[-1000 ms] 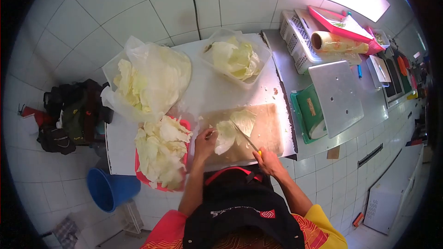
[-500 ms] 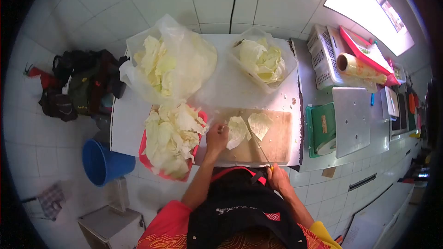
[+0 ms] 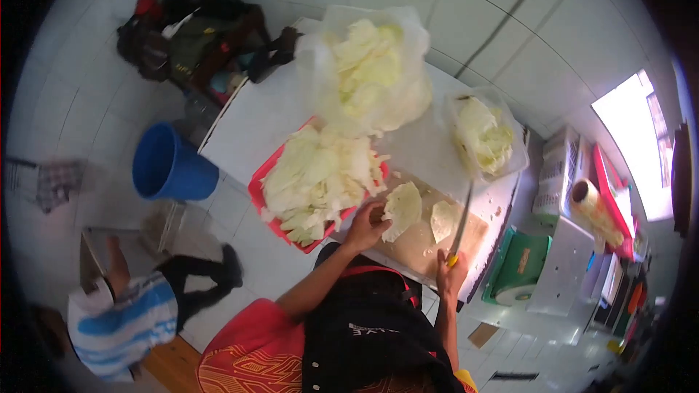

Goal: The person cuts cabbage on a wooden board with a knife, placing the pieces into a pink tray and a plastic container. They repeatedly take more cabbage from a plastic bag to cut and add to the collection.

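My left hand (image 3: 366, 228) is at the left edge of the cutting board, fingers curled against the edge of a pale cabbage leaf (image 3: 403, 211). A smaller piece of cabbage leaf (image 3: 443, 220) lies on the wooden cutting board (image 3: 415, 247) to its right. In my right hand (image 3: 451, 276), at the board's near right edge, is a knife (image 3: 461, 227) with a yellow handle. Its blade points away from me, to the right of the smaller piece. Left of the board, a red basket (image 3: 256, 193) is heaped with cabbage leaves (image 3: 313, 178).
Behind the basket stands a plastic bag (image 3: 408, 94) of cabbage. A clear container (image 3: 513, 149) with more cabbage is at the back right. A blue bucket (image 3: 171, 164) stands on the floor left. Another person (image 3: 127, 316) is at lower left. A green scale (image 3: 523, 266) sits right.
My view has turned left, bringing another person into sight. The knife has come away from between the two leaf pieces to their right. My left hand has closed in on the larger leaf.
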Demonstrator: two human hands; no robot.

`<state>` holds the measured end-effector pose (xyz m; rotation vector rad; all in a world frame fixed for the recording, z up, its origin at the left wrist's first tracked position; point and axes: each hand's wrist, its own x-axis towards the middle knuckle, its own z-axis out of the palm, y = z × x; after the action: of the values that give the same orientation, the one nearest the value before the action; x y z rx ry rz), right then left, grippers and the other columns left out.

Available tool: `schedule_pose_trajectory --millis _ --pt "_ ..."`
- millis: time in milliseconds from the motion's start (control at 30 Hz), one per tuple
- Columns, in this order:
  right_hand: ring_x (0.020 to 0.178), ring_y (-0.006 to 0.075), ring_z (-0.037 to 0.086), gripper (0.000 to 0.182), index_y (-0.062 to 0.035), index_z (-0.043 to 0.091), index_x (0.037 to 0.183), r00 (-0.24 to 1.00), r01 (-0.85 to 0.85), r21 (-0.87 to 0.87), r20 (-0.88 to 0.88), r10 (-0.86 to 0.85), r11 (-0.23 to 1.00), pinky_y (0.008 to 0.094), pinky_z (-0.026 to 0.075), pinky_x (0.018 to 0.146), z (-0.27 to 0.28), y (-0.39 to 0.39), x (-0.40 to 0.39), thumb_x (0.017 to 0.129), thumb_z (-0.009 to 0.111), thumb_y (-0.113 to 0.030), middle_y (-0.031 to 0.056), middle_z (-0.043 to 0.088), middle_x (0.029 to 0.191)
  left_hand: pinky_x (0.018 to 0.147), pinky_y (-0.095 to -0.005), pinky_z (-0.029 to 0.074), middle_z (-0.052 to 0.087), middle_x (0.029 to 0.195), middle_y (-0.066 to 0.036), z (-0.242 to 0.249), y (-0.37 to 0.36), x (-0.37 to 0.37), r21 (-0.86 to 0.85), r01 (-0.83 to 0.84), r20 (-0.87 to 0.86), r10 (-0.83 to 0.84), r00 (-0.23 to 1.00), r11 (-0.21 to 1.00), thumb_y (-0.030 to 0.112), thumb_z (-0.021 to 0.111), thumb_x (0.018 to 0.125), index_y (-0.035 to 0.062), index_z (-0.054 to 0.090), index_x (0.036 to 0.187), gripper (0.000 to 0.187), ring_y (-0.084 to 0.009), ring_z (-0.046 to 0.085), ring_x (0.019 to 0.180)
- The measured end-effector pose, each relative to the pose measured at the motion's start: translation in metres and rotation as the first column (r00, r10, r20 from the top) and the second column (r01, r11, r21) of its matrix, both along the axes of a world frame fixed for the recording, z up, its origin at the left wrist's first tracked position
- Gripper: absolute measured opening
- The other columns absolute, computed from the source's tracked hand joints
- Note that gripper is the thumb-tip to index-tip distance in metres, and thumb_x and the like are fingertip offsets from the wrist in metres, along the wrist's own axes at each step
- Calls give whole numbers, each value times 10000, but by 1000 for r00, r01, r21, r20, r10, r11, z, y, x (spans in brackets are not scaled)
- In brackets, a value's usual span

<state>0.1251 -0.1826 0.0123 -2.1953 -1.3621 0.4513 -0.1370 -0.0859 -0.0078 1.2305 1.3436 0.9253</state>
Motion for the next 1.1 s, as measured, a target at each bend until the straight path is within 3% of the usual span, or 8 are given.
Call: schedule_pose_trajectory --millis 67,133,267,300,600,733,1033,1100 --pt "757 332 564 375 -7 547 828 999 -29 201 47 20 979 441 444 713 -26 35 14 830 818 -267 156 576 819 967 -363 542 664 1214 -153 4 0 -2 -55 -3 57 6 998 998 157 794 860 -10 564 1282 509 -230 658 1125" --pt "784 373 596 326 -5 597 858 1000 8 51 -13 -7 999 446 461 713 -10 63 13 826 816 -243 175 633 871 972 -366 539 667 1206 -154 -24 0 -3 -27 -12 38 13 999 1000 188 804 854 -17 568 1276 525 -237 662 1123" --pt "675 181 538 178 -5 602 906 976 -48 156 -201 79 987 340 452 614 -54 94 38 885 737 -119 46 566 726 991 -370 534 664 1225 -145 -98 2 8 88 -29 293 2 956 996 221 805 861 3 572 1306 547 -233 647 1169" --pt "681 166 527 163 15 603 940 984 -105 248 -113 136 963 321 452 623 -33 96 26 895 724 -85 37 557 742 1050 -352 485 629 1288 -109 -47 0 -5 -104 66 288 -33 957 992 183 787 890 15 544 1330 530 -208 596 1236" --pt "706 155 529 214 37 627 996 949 -255 426 -59 308 868 314 463 653 139 133 -82 868 756 -76 41 545 774 956 -330 495 642 1140 -69 -38 4 -9 -78 54 236 -35 971 995 194 729 924 28 569 1244 394 -168 618 1068" --pt "726 130 546 244 30 658 1030 793 -199 460 -443 418 865 305 471 666 167 170 -129 878 774 -121 25 569 825 927 -327 518 676 1090 -71 -77 7 4 -19 -9 275 14 961 1000 276 742 911 28 604 1202 406 -166 649 1022" --pt "693 218 577 307 50 619 975 976 -140 714 -20 219 686 389 483 660 205 321 -201 848 765 -189 141 623 772 920 -359 517 667 1111 -78 -89 9 5 48 38 196 -47 980 998 285 737 923 27 593 1218 417 -174 645 1020" --pt "765 299 647 296 54 623 1023 971 -93 638 -113 212 764 410 514 697 205 326 -194 880 745 -175 192 693 885 899 -353 511 646 1090 -65 -92 13 4 73 51 178 -63 982 996 263 733 926 36 592 1209 389 -158 621 1013"
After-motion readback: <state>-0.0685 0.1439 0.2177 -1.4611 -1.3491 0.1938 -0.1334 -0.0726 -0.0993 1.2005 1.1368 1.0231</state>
